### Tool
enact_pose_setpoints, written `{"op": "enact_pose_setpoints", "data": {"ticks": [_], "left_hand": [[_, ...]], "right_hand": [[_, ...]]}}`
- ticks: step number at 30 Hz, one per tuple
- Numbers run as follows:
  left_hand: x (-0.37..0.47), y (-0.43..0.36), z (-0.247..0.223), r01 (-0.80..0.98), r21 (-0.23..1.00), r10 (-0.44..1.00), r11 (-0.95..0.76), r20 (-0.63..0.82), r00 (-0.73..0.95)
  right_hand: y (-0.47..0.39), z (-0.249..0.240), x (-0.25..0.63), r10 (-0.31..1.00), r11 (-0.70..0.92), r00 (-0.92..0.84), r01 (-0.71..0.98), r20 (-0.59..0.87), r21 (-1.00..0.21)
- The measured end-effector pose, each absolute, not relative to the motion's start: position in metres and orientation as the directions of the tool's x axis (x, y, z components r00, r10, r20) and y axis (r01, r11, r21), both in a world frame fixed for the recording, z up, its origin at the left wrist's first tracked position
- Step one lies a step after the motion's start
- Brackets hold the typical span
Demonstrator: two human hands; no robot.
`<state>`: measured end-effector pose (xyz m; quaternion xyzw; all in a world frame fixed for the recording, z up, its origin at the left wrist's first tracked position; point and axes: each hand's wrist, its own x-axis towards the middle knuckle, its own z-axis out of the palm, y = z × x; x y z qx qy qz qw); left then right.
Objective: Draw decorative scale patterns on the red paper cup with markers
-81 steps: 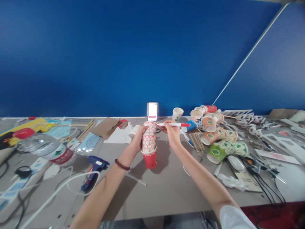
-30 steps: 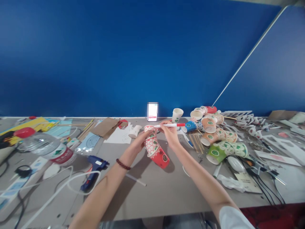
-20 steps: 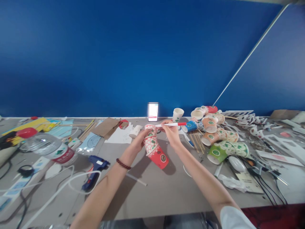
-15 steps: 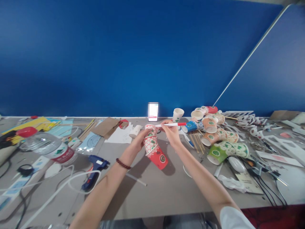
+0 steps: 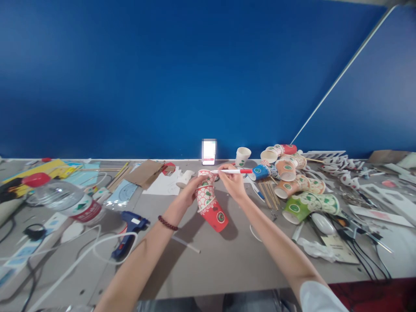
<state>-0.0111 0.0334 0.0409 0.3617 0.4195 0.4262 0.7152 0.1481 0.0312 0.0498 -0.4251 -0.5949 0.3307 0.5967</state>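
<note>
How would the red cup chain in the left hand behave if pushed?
The red cup chain looks like paper, so it is probably light and easily dented. It bends partway down, so its joints may flex. Its round sides could let it roll a little.

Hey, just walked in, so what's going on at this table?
Someone is working on a bent, joined stack of red-patterned cups. Their left hand holds it near the far end; their right hand grips a pen, its tip at the far cup, though contact is hard to tell. A lit phone stands beyond, and a glue gun lies to the left.
</note>
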Motion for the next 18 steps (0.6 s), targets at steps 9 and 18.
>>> {"op": "enact_pose_setpoints", "data": {"ticks": [9,18], "left_hand": [[-0.0100,0.0332,0.0434,-0.314,0.875,0.916,0.368,-0.284,0.282],[-0.0109,0.0330,0.0431,-0.301,0.880,0.916,0.367,-0.286,0.281]], "right_hand": [[0.0301,0.0518,0.1492,0.898,0.409,0.102,0.168,0.429,-0.897],[0.0334,0.0462,0.1484,0.905,0.405,0.111,0.062,0.410,-0.912]]}}
